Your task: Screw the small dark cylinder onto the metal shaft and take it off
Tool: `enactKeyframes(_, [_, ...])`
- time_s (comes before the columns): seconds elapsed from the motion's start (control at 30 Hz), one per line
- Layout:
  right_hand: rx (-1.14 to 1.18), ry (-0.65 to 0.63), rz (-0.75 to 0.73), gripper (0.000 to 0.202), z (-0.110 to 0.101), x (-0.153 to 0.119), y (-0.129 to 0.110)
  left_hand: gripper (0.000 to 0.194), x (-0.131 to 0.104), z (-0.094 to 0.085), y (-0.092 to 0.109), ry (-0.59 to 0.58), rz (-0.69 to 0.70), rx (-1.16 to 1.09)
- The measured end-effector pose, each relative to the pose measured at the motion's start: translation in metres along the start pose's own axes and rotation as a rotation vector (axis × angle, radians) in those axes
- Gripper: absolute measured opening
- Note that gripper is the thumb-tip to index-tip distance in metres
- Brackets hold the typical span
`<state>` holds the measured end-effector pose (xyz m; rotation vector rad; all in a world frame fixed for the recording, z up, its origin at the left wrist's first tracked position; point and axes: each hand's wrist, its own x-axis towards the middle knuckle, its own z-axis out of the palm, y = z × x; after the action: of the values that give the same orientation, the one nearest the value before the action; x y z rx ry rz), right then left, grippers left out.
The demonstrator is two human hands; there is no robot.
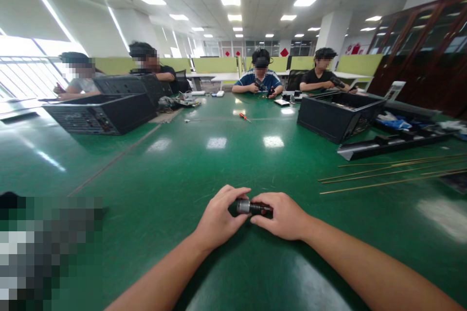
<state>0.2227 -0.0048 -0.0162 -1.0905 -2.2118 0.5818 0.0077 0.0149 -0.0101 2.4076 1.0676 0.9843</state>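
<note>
Just above the green tabletop, near the middle of the view, is a short black cylindrical tool part with a silver-grey section (243, 206). Its exact kind does not show clearly. My left hand (223, 216) curves around its silver end, thumb below and fingers above. My right hand (282, 216) is closed on the dark, narrower end, with thumb and forefinger on either side. The right palm and fingers hide part of that end. The cylinder lies roughly level between both hands.
A screwdriver with an orange handle (242, 115) lies farther up the table (189, 165). Black computer cases (134, 112) (328, 115) stand left and right. Thin brass-coloured rods (386, 173) and a metal rail (386, 146) lie at right. Several people (270, 77) sit across the table.
</note>
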Motion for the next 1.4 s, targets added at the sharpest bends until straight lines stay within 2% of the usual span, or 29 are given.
enactKeyframes(1.4, [-0.007, 0.010, 0.004, 0.022, 0.0012, 0.0000, 0.0011, 0.052, 0.0008, -0.0037, 0.0053, 0.003, -0.002, -0.005])
